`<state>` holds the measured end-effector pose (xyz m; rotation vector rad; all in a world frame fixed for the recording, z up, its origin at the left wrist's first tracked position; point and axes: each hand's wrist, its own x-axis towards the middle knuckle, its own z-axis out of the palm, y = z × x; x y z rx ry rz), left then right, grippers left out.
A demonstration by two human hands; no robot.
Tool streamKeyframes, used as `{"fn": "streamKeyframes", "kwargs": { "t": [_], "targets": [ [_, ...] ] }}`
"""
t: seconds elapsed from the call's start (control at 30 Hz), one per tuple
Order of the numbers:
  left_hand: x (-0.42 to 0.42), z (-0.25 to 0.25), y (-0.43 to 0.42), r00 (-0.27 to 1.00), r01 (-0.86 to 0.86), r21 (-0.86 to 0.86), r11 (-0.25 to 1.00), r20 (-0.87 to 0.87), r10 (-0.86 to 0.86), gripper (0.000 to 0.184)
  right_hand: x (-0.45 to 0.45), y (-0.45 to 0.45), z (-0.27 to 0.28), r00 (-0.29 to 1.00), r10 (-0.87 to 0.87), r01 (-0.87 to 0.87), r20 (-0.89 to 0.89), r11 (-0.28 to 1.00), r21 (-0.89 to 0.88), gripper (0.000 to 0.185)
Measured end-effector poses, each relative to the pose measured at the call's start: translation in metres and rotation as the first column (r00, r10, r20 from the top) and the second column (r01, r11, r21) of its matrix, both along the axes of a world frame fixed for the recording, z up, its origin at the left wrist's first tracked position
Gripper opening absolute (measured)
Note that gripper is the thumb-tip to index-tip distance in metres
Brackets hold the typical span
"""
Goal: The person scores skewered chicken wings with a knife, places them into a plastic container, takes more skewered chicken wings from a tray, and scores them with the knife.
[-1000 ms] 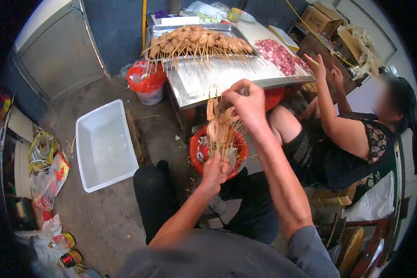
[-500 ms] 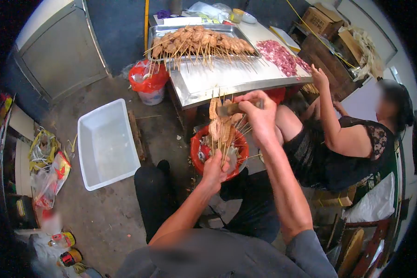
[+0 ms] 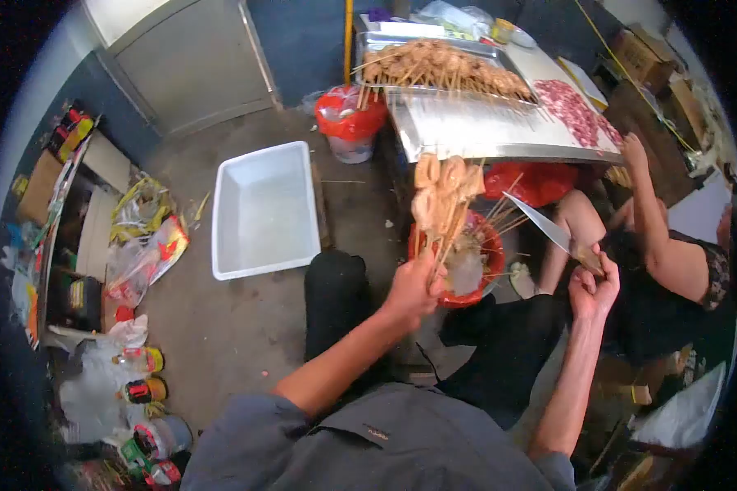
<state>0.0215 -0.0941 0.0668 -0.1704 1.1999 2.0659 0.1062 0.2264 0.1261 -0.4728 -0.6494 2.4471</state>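
My left hand (image 3: 418,286) is closed around the sticks of several meat skewers (image 3: 444,192), which point up and away from me with pale orange-brown pieces on their upper ends. Below and behind them stands a red-lined bucket (image 3: 497,260) holding a clear bag and loose sticks. In my right hand (image 3: 594,286) is a knife (image 3: 549,229), gripped by its handle, its blade pointing up and left, apart from the skewers. A metal tray (image 3: 512,59) heaped with more meat skewers (image 3: 446,65) rests on the table (image 3: 458,131) ahead.
Raw red meat (image 3: 577,110) lies on the table's right part, near another person's hand (image 3: 635,154). A white plastic tub (image 3: 266,213) sits on the floor to the left. Behind it is a bucket with a red bag (image 3: 352,114). Bottles (image 3: 143,389) and a shelf (image 3: 98,196) line the far left.
The knife has moved from against the skewers to the right and down, away from them. The view has turned left, so the surroundings appear further right.
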Motion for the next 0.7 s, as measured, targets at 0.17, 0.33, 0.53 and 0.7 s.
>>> {"fn": "streamKeyframes", "kwargs": {
  "t": [0.17, 0.33, 0.53, 0.7],
  "targets": [
    [-0.030, 0.050, -0.098, 0.974, -0.224, -0.054, 0.973, 0.028, 0.225, 0.030, 0.002, 0.008, -0.045, 0.999, 0.033, -0.034, -0.006, 0.991, -0.131, 0.012],
    [-0.105, 0.021, -0.212, 0.933, -0.356, -0.161, 0.920, -0.009, 0.360, 0.025, -0.010, 0.011, -0.065, 0.994, 0.110, -0.113, -0.026, 0.985, -0.130, 0.011],
    [-0.163, -0.053, -0.279, 0.888, -0.311, -0.310, 0.899, 0.243, 0.391, 0.024, -0.019, -0.005, -0.058, 0.993, 0.117, -0.112, 0.031, 0.985, -0.134, 0.011],
    [-0.202, -0.111, -0.305, 0.897, -0.210, -0.301, 0.930, 0.318, 0.305, 0.034, -0.015, -0.005, -0.060, 0.982, 0.187, -0.187, 0.031, 0.982, -0.006, 0.011]
  ]
}}
